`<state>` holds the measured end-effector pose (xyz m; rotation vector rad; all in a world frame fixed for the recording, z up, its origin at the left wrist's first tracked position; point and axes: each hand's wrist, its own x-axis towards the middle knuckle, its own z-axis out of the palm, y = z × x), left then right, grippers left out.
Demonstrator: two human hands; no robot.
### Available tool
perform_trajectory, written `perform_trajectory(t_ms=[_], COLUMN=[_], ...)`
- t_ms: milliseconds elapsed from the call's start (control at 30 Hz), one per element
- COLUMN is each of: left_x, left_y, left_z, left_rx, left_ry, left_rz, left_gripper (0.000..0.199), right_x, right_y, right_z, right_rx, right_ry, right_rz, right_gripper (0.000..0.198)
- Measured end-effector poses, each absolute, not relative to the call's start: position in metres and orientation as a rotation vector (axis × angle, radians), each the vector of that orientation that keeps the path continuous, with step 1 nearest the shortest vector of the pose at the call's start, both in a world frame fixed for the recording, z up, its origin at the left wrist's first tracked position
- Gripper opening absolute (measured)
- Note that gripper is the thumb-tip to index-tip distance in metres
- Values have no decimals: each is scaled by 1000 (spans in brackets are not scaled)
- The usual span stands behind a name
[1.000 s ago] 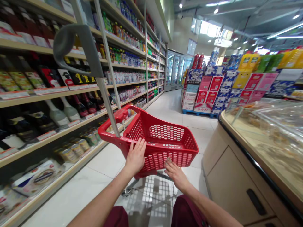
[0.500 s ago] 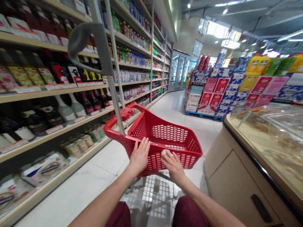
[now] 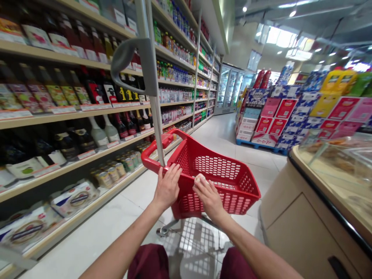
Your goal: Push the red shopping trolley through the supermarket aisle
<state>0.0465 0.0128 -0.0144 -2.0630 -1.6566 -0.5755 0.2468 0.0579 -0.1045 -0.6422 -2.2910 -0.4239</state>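
A red plastic shopping cart (image 3: 217, 151) with perforated basket walls stands in front of me, turned sideways, its basket bare inside. My left hand (image 3: 167, 186) holds the near rim beside the grey upright pole (image 3: 158, 131), fingers laid over the edge. Farther right on the same rim, my right hand (image 3: 209, 197) is closed over a small whitish crumpled cloth (image 3: 200, 178) and presses it to the red plastic. Most of the cloth is hidden under the fingers. A grey looped handle (image 3: 124, 68) tops the pole.
Shelves of bottles (image 3: 95, 93), cans and packs line the left side. At right stands a beige display counter (image 3: 293, 209) with a dark edge. Stacked drink cartons (image 3: 273, 116) sit on a blue pallet (image 3: 257, 145) ahead. Glass-door fridges (image 3: 228, 89) stand at the back.
The view has swung left, so the cart and shelves appear farther right. My left hand has moved along the rim closer to the pole. My right hand has shifted slightly up the rim with the cloth.
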Motion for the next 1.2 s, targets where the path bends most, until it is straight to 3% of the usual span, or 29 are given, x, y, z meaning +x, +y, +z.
perform_trajectory(t_ms=[167, 367, 533, 767, 967, 1200], left_x=[24, 8, -17, -24, -26, -26], left_y=[8, 3, 2, 0, -2, -1], left_z=[-9, -8, -9, -8, -4, -6], left_rx=[-2075, -2004, -1691, -1716, -1752, -1729], left_ry=[-1720, -1716, -1904, -1907, -1904, -1909], left_rz=[-497, -628, -560, -388, -365, -340], left_gripper=[55, 50, 62, 66, 65, 60], right_x=[228, 200, 193, 139, 140, 113], right_y=[47, 53, 48, 52, 41, 53], right_z=[-130, -91, -115, -59, -97, -41], right_rx=[-479, -571, -410, -441, -267, -519], right_ry=[-2474, -2305, -2465, -2251, -2479, -2169], right_rz=[-376, -411, -376, -426, -406, -406], right_gripper=[24, 37, 26, 32, 22, 29])
